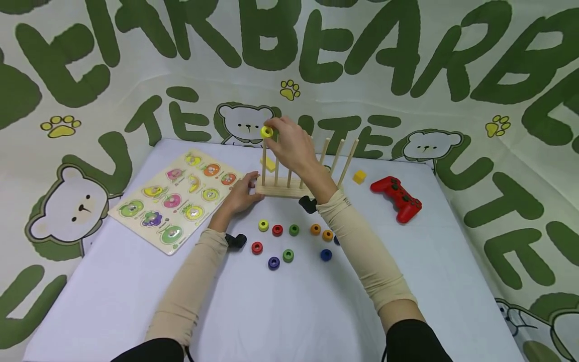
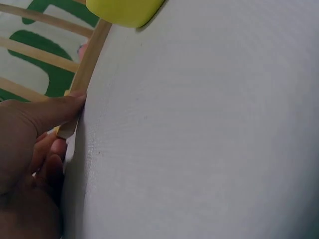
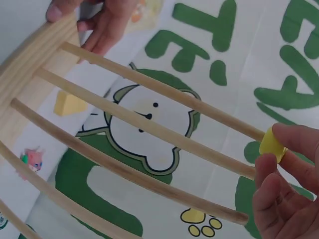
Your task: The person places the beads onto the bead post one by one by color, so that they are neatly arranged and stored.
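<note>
One yellow ring (image 1: pixel 266 131) is pinched by the right hand (image 1: pixel 293 145) atop the pale wooden peg rack (image 1: pixel 284 191), gripped by the left hand (image 1: pixel 243 196); ring could get jammed if tilted.

Far backdrop (image 1: pixel 267 85): large green "BEAR", repeated across the top; smaller green "UTE" below, recurring at left, centre and right. Fruit board (image 1: pixel 183 201), left on table: small captions beside pictures, illegible at this resolution.

A play area, home or studio unclear: white-covered table (image 1: pixel 289 311) with fruit puzzle (image 1: pixel 181 197), peg rack (image 1: pixel 277 189) and rings (image 1: pixel 277 235), bear-print cloth (image 1: pixel 316 106) behind.
</note>
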`<action>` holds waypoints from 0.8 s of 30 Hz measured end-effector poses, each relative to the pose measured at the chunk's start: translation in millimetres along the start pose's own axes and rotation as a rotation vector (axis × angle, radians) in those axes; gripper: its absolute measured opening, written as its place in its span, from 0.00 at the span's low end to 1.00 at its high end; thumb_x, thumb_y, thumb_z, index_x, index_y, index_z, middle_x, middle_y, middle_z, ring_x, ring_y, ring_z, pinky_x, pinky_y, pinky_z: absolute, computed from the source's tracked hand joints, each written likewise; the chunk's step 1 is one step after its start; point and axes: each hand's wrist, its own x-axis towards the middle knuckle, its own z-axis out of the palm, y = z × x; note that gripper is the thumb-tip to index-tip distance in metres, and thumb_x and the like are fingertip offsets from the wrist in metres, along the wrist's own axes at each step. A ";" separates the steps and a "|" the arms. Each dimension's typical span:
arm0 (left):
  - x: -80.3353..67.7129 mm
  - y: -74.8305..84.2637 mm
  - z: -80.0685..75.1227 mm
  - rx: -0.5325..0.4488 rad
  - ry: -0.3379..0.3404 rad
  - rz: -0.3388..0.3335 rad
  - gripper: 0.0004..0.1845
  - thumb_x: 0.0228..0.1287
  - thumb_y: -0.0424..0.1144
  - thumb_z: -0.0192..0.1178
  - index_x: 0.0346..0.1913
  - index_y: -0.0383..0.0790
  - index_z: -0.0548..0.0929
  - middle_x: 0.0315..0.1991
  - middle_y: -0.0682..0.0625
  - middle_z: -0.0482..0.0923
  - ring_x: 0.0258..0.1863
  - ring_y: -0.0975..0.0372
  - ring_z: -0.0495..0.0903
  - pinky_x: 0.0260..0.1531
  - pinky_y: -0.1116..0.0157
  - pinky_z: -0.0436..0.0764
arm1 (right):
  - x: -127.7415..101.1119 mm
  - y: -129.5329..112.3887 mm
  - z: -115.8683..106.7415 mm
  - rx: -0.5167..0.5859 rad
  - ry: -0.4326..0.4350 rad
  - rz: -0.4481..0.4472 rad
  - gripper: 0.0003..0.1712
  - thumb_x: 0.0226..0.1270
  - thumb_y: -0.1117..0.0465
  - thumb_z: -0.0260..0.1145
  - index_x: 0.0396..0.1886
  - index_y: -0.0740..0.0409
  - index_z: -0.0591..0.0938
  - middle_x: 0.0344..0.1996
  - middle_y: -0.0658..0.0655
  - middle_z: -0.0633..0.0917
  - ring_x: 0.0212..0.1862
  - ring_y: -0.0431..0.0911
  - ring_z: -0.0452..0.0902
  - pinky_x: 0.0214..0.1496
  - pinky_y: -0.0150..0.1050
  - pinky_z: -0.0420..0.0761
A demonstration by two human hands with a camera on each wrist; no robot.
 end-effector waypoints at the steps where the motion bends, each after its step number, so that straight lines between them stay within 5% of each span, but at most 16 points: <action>1: -0.5 -0.4 -0.5 -0.002 0.001 0.002 0.44 0.72 0.37 0.69 0.85 0.40 0.58 0.63 0.33 0.74 0.63 0.44 0.73 0.69 0.44 0.71 | 1.0 -0.5 1.6 0.001 -0.002 0.003 0.21 0.78 0.57 0.70 0.67 0.51 0.84 0.62 0.55 0.84 0.37 0.47 0.79 0.34 0.39 0.78; 6: -1.6 -1.1 -1.5 -0.022 0.001 -0.009 0.44 0.72 0.37 0.69 0.85 0.41 0.58 0.63 0.34 0.73 0.64 0.44 0.73 0.70 0.43 0.71 | 2.5 -2.8 4.1 -0.006 -0.041 0.011 0.21 0.80 0.55 0.68 0.68 0.50 0.84 0.62 0.56 0.84 0.33 0.48 0.77 0.30 0.39 0.74; 11: -3.1 -1.1 0.3 -0.022 -0.010 0.000 0.44 0.72 0.37 0.69 0.85 0.39 0.57 0.64 0.33 0.74 0.65 0.44 0.73 0.70 0.43 0.71 | 0.7 -2.5 7.7 -0.038 -0.097 0.034 0.24 0.80 0.53 0.67 0.71 0.52 0.82 0.65 0.57 0.83 0.39 0.50 0.83 0.34 0.43 0.81; 16: -4.1 -2.1 1.5 -0.018 -0.010 -0.003 0.44 0.72 0.36 0.69 0.84 0.38 0.58 0.64 0.33 0.74 0.65 0.44 0.73 0.70 0.43 0.70 | -8.7 -0.6 11.2 -0.062 -0.050 0.010 0.29 0.80 0.52 0.67 0.76 0.52 0.78 0.67 0.58 0.81 0.34 0.49 0.81 0.32 0.41 0.79; 21: -1.9 -1.1 1.2 -0.017 -0.024 0.001 0.44 0.73 0.38 0.69 0.85 0.40 0.57 0.66 0.35 0.73 0.66 0.46 0.72 0.71 0.44 0.69 | -37.4 -2.3 10.4 -0.059 0.019 -0.065 0.21 0.79 0.54 0.68 0.66 0.53 0.84 0.58 0.55 0.84 0.30 0.47 0.78 0.27 0.38 0.75; 24: -1.4 -1.8 -1.0 -0.009 -0.013 0.018 0.44 0.73 0.38 0.69 0.85 0.38 0.57 0.69 0.35 0.73 0.67 0.45 0.72 0.72 0.45 0.69 | -60.5 -6.0 21.7 -0.084 -0.110 -0.121 0.17 0.77 0.54 0.71 0.59 0.54 0.87 0.51 0.54 0.87 0.35 0.47 0.82 0.31 0.38 0.79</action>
